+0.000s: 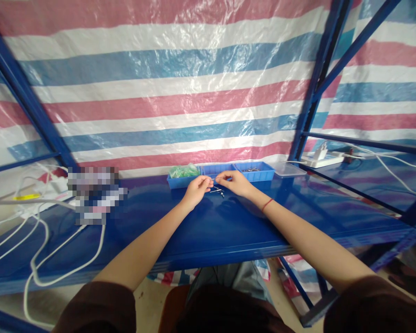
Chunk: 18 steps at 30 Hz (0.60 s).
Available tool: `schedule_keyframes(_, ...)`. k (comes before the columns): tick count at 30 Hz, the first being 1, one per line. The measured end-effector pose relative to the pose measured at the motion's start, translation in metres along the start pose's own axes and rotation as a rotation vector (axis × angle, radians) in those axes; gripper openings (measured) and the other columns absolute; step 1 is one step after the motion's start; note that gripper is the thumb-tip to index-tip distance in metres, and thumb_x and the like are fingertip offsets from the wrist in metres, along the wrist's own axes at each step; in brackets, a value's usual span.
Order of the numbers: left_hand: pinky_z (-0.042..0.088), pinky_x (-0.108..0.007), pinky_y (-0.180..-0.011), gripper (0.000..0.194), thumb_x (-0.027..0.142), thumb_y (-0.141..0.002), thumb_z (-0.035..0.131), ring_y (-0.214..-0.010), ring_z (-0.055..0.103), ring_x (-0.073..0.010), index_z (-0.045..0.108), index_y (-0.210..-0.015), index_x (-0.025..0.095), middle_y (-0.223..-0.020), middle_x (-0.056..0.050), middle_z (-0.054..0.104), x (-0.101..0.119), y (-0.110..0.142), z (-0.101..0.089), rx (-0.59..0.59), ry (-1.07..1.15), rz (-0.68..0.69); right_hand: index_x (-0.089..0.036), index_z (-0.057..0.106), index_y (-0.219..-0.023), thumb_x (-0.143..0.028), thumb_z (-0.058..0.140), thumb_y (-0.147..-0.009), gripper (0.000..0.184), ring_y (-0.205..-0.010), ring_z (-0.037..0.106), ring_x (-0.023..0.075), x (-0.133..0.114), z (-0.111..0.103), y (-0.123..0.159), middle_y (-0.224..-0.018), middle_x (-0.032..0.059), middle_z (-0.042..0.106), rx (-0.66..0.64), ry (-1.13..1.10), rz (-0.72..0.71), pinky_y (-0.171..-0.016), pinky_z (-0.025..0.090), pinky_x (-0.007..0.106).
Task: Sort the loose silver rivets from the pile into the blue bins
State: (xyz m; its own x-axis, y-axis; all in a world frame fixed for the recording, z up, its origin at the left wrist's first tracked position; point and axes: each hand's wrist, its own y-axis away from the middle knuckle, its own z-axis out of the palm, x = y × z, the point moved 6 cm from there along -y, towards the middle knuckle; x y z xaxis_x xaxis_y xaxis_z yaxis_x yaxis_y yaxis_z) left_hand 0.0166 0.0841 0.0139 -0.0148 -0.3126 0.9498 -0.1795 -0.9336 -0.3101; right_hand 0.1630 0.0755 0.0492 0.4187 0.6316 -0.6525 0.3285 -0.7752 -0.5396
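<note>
My left hand [198, 188] and my right hand [233, 181] meet over the blue shelf top, fingertips pinched close together. Between them runs a thin metal rod [213, 179], held at both ends; its exact kind is too small to make out. Just below the fingers, several slim shiny metal pieces [218, 190] lie on the surface. Behind the hands stands a row of blue bins [180, 182]. Green plastic packaging [185, 171] fills the left one, and small metal pieces [251, 169] lie in the right one. My hands partly hide the middle bin.
A clear plastic lid [289, 169] lies right of the bins. White power strips [322, 159] sit at both sides, with white cables [45, 236] looping over the left of the shelf. Blue metal posts [312, 92] and a striped plastic sheet [180, 101] enclose the back.
</note>
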Motion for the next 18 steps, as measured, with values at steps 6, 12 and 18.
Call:
schedule_keyframes(6, 0.052, -0.027, -0.072, 0.026, 0.039, -0.08, 0.059, -0.078, 0.064, -0.0131, 0.06, -0.088, 0.014, -0.085, -0.007, 0.067, -0.003, 0.003, 0.007, -0.094, -0.074, 0.019, -0.017, 0.069, -0.078, -0.039, 0.057, -0.078, 0.025, -0.076, 0.061, 0.0172, -0.01, -0.005, 0.001, -0.085, 0.0061, 0.069, 0.068, 0.008, -0.03, -0.069, 0.046, 0.03)
schedule_keyframes(12, 0.05, -0.023, -0.064, 0.029, 0.043, -0.08, 0.059, -0.074, 0.064, -0.0125, 0.059, -0.088, 0.015, -0.084, -0.006, 0.066, -0.006, 0.001, 0.012, -0.15, -0.094, 0.0, -0.016, 0.068, -0.08, -0.037, 0.059, -0.077, 0.023, -0.075, 0.061, 0.0164, -0.011, -0.004, 0.001, -0.086, 0.0069, 0.068, 0.098, -0.037, -0.061, -0.071, 0.047, 0.03)
schedule_keyframes(18, 0.046, -0.019, -0.06, 0.037, 0.045, -0.081, 0.055, -0.075, 0.063, -0.0113, 0.055, -0.108, 0.019, -0.096, -0.006, 0.065, -0.002, 0.003, 0.014, -0.169, -0.176, 0.022, -0.016, 0.068, -0.079, -0.037, 0.062, -0.075, 0.023, -0.07, 0.059, 0.0143, -0.011, -0.004, 0.002, -0.08, 0.005, 0.067, 0.09, -0.017, -0.069, -0.066, 0.046, 0.028)
